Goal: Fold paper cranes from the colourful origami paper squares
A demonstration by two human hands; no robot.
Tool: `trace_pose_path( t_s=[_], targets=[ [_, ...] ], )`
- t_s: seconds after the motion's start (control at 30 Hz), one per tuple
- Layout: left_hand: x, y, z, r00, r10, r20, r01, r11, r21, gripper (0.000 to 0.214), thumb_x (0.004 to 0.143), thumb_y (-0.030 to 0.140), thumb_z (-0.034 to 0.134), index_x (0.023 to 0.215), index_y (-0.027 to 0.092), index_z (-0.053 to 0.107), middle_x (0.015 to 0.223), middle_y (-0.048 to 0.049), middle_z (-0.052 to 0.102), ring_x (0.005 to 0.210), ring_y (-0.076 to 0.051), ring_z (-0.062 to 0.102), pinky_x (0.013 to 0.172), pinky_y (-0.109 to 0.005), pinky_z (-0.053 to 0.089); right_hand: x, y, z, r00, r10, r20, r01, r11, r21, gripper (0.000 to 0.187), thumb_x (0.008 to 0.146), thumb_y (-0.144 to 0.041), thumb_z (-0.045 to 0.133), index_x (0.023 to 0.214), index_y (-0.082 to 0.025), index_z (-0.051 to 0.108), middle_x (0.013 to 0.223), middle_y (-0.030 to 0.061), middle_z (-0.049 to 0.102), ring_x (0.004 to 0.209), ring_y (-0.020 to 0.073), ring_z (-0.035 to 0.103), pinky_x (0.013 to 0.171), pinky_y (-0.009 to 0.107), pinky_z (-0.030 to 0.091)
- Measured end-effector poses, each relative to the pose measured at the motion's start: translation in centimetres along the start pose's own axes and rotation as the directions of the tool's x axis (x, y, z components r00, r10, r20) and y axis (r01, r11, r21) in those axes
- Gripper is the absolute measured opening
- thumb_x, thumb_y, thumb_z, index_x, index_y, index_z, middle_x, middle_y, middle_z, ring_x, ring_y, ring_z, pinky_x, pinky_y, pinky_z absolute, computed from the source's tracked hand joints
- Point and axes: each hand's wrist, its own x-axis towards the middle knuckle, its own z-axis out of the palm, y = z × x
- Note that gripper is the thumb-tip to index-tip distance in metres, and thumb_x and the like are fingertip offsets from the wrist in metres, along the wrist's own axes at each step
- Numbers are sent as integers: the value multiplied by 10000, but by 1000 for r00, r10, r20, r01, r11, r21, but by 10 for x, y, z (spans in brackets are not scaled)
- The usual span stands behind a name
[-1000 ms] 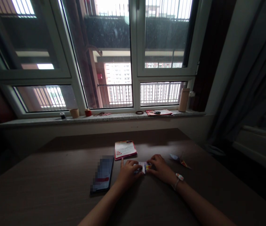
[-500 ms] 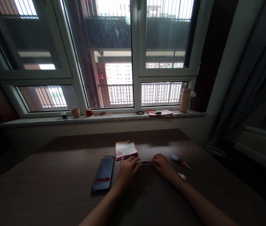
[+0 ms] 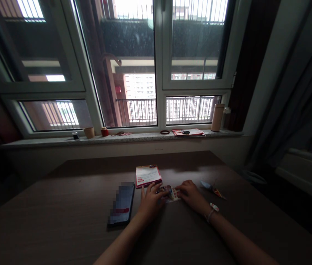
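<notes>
A small printed paper card with a colourful picture and red lettering lies nearly flat between my hands, low over the table or on it. My left hand has its fingers over the card's left side, partly covering it. At the right edge, my right hand pinches the card with bent fingers; a bracelet circles that wrist. Just beyond my left hand rests a stack of red-edged printed cards. A dark phone, its screen partly pixelated, lies left of my left forearm.
A small crumpled or folded colourful paper piece lies right of my right hand on the brown table. Along the windowsill stand a paper cup, a red spool-like item, a bracelet-like ring, papers and a tall bottle.
The card between my hands was seen almost edge-on as a thin dark strip; now its printed face shows, tilted toward me. Both hands have stayed nearly in place.
</notes>
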Motion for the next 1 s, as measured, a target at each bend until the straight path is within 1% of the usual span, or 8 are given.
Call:
trace_pose_path(
  t_s=[0.13, 0.27, 0.37, 0.43, 0.57, 0.63, 0.83, 1.0],
  targets=[
    [-1, 0, 0, 997, -21, 72, 21, 1000, -2, 308, 883, 348, 548, 1167, 416, 642, 1404, 1, 522, 1354, -330, 328, 1090, -713, 100, -2, -2, -2, 1000, -6, -22, 5, 1000, -25, 278, 856, -288, 583, 1107, -243, 693, 1024, 73, 618, 1059, 233, 487, 941, 331, 384],
    [-1, 0, 0, 997, -19, 69, 19, 1000, -10, 311, 888, 351, 526, 1171, 420, 636, 1349, 17, 569, 1329, -316, 357, 1094, -710, 96, -4, -7, -3, 999, -52, -13, 52, 999, -16, 215, 869, -311, 572, 1004, -254, 730, 973, 61, 629, 1015, 223, 499, 909, 325, 384],
    [-2, 1, -1, 998, -17, 61, 18, 1000, -20, 309, 881, 380, 533, 1168, 403, 645, 1312, -3, 589, 1289, -313, 389, 1102, -696, 104, -5, -10, -3, 996, -82, 18, 83, 996, -43, 191, 870, -300, 567, 923, -268, 747, 913, 43, 641, 984, 217, 499, 891, 330, 374],
    [-3, 3, -3, 999, -4, 45, 5, 1000, -24, 306, 867, 404, 553, 1154, 395, 656, 1275, -15, 604, 1254, -306, 413, 1105, -683, 122, -4, -10, -2, 997, -76, 16, 77, 994, -75, 197, 874, -284, 555, 919, -281, 747, 902, 34, 642, 975, 214, 497, 909, 347, 359],
    [-3, 4, -6, 998, 53, 22, -52, 998, -42, 274, 844, 416, 592, 1103, 404, 678, 1172, -6, 637, 1193, -284, 452, 1106, -640, 183, -4, -10, -2, 999, -40, 4, 40, 990, -136, 219, 891, -286, 527, 965, -290, 733, 944, 34, 638, 993, 216, 493, 974, 390, 323],
    [-3, 3, -5, 996, 83, 33, -81, 995, -56, 269, 837, 397, 605, 1094, 406, 682, 1152, -6, 644, 1185, -280, 455, 1110, -636, 168, -5, -11, -1, 999, -39, 1, 38, 986, -161, 229, 898, -298, 519, 1007, -292, 720, 973, 38, 633, 1006, 219, 491, 986, 396, 322],
    [-4, 3, -3, 989, 111, 101, -102, 990, -93, 422, 811, 392, 623, 1231, 414, 584, 1339, 10, 565, 1287, -312, 375, 1100, -702, 62, -6, -16, 4, 998, -49, 27, 54, 979, -195, 298, 927, -295, 474, 1156, -348, 659, 1082, 45, 611, 1068, 233, 479, 1027, 435, 308],
    [-3, 4, 0, 990, 106, 91, -99, 993, -70, 388, 857, 476, 557, 1231, 379, 599, 1280, -14, 608, 1255, -303, 405, 1122, -665, 59, -6, -18, 4, 997, -54, 58, 65, 976, -208, 318, 941, -323, 457, 1201, -397, 622, 1136, 30, 605, 1131, 249, 452, 1062, 486, 268]
  ],
)
